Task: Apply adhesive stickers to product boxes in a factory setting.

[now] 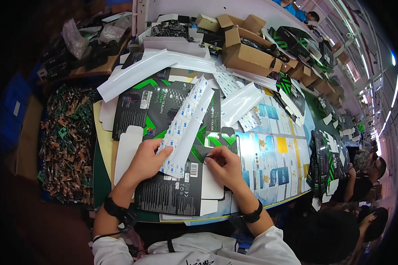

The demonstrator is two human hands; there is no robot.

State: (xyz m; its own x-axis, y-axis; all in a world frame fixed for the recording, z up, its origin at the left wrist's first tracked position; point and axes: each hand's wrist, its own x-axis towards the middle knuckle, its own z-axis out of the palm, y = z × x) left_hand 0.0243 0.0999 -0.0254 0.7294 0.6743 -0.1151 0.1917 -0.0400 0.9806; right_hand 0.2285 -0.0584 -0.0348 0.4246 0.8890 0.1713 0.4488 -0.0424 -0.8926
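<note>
My left hand grips the lower end of a long white sheet of stickers with blue print, thumb on top. The sheet slants up and away, one long edge curling. My right hand is closed in a pinch just right of the sheet. A small dark piece shows at its fingertips, too small to name. Beneath both hands lie flattened black and green printed cartons, with white flaps sticking out at the left.
Glossy white curled strips lie across the far side. Open brown cardboard boxes stand at the back. Left of the table is a large heap of small green and brown parts. More black-green cartons are stacked at right, near other people.
</note>
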